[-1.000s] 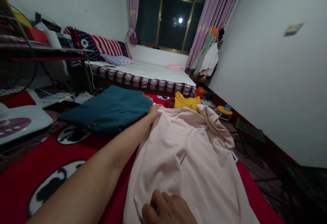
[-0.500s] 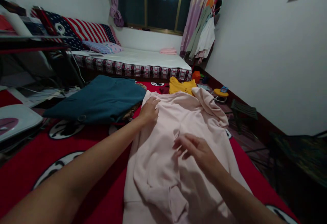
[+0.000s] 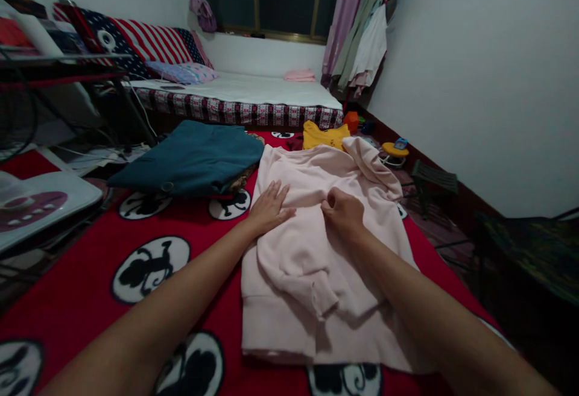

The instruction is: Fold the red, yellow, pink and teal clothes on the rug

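Note:
A pale pink sweatshirt (image 3: pixel 289 251) lies spread on a red blanket (image 3: pixel 212 348) with round black-and-white cartoon prints. One sleeve is folded in over its body, the cuff toward me; the other sleeve is bunched at the far right. My left hand (image 3: pixel 270 210) rests flat on the sweatshirt's left side, fingers spread. With bent fingers, my right hand (image 3: pixel 344 212) pinches the sweatshirt's cloth near the middle, at the edge of the folded sleeve.
Folded teal clothing (image 3: pixel 194 158) lies at the left, and a yellow garment (image 3: pixel 323 135) beyond the sweatshirt. A bed (image 3: pixel 253 85) stands under the window. On the right are a small stool (image 3: pixel 434 176) and a wall; a white tray-like surface (image 3: pixel 81 194) is at the left.
My right hand has moved forward and closed on the cloth. My left hand has slid slightly toward me and flattened. The folded sleeve looks smoother, and the sweatshirt's hem now shows.

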